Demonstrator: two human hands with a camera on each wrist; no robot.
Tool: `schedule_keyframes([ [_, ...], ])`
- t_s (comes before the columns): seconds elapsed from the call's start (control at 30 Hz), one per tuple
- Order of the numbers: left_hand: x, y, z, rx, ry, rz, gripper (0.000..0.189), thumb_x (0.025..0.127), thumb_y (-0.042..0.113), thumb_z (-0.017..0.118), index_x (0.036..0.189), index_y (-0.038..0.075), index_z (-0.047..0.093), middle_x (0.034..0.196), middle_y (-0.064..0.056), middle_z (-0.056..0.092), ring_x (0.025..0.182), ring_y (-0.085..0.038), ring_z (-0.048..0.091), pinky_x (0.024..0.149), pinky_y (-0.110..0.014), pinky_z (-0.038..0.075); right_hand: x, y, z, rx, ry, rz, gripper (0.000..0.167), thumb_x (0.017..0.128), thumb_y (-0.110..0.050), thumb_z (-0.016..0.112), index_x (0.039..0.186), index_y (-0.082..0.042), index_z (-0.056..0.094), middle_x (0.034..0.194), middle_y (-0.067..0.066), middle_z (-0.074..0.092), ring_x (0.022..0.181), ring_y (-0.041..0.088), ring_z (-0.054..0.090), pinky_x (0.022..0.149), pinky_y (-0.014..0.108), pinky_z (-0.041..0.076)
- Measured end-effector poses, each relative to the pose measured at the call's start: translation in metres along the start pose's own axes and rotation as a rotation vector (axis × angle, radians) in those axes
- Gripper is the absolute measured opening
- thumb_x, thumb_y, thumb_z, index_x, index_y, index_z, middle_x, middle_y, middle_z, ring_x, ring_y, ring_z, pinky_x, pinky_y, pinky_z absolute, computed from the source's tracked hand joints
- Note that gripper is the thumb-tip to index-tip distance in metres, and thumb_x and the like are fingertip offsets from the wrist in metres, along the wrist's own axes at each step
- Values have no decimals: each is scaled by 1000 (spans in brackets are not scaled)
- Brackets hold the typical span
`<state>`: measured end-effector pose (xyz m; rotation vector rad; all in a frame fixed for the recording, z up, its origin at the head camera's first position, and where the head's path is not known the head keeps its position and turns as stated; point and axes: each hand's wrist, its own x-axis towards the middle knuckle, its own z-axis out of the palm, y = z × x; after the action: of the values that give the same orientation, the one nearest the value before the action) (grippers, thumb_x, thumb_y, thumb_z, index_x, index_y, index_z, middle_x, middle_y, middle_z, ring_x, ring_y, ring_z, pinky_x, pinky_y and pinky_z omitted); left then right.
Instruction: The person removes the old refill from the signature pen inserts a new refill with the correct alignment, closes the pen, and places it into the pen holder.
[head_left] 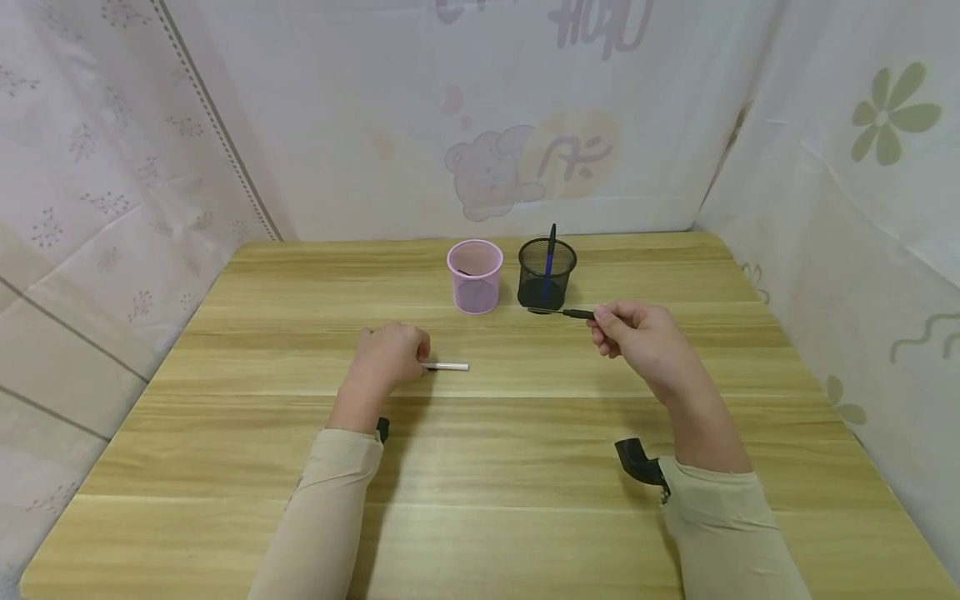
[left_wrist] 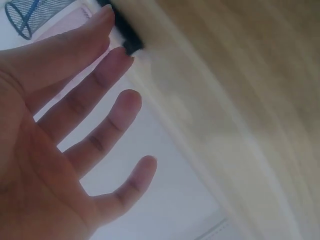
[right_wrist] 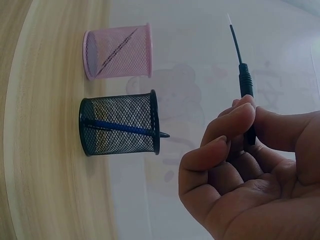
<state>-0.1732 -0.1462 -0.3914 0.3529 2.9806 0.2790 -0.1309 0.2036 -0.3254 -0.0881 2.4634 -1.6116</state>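
Note:
In the head view my right hand point(head_left: 637, 337) holds a small screwdriver point(head_left: 577, 314) with a black handle and thin shaft. The right wrist view shows thumb and fingers round the lower handle of that screwdriver point(right_wrist: 246, 80), its pale tip pointing away from the hand. At the left of the table, my left hand point(head_left: 388, 354) has thumb and forefinger at a slim pen-like rod point(head_left: 452, 367), white where it sticks out to the right. The left wrist view shows a black part of the rod point(left_wrist: 127, 30) at the fingertips, the other fingers of the hand point(left_wrist: 55, 125) spread loosely.
Behind the hands stand a pink mesh cup point(head_left: 476, 283) with a dark slim item inside and a black mesh cup point(head_left: 542, 279) with a blue-and-black pen point(head_left: 550, 258) leaning in it. A printed curtain point(head_left: 360, 125) hangs behind the wooden table point(head_left: 525, 517).

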Motion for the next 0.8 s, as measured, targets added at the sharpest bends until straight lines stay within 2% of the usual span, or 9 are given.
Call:
schedule_keyframes([
  [0.13,-2,6,-4,-1,31,15,15,92,21,81,106,18,78,104,2,79,102,-23,71,104,-65,43,0,0,0,4,-1,7,41,116,-31,44,120,6,61,95,-2,60,85,12,58,79,22,54],
  [0.27,-5,15,-10,11,92,48,20,96,24,79,115,17,79,110,1,80,109,-25,72,106,-64,44,1,-1,0,9,-5,10,41,116,-31,44,121,6,61,95,-2,60,85,11,58,79,21,54],
  [0.53,-7,29,-19,-50,218,116,18,97,28,79,113,19,79,99,6,78,96,-20,73,100,-57,48,2,-3,0,16,-11,7,39,116,-28,45,123,7,61,94,-3,60,84,11,58,79,21,54],
  [0.6,-8,32,-20,-109,236,135,19,98,29,78,113,19,78,97,7,78,89,-18,72,95,-52,52,2,-4,1,16,-12,9,39,116,-28,45,124,6,60,94,-2,60,85,11,58,79,21,54],
  [0.8,-10,43,-27,-409,241,170,24,98,29,78,118,16,75,94,3,77,79,-16,66,70,-35,53,2,-5,1,11,-8,-3,38,116,-27,46,123,7,61,94,-1,61,85,12,58,79,21,54],
])
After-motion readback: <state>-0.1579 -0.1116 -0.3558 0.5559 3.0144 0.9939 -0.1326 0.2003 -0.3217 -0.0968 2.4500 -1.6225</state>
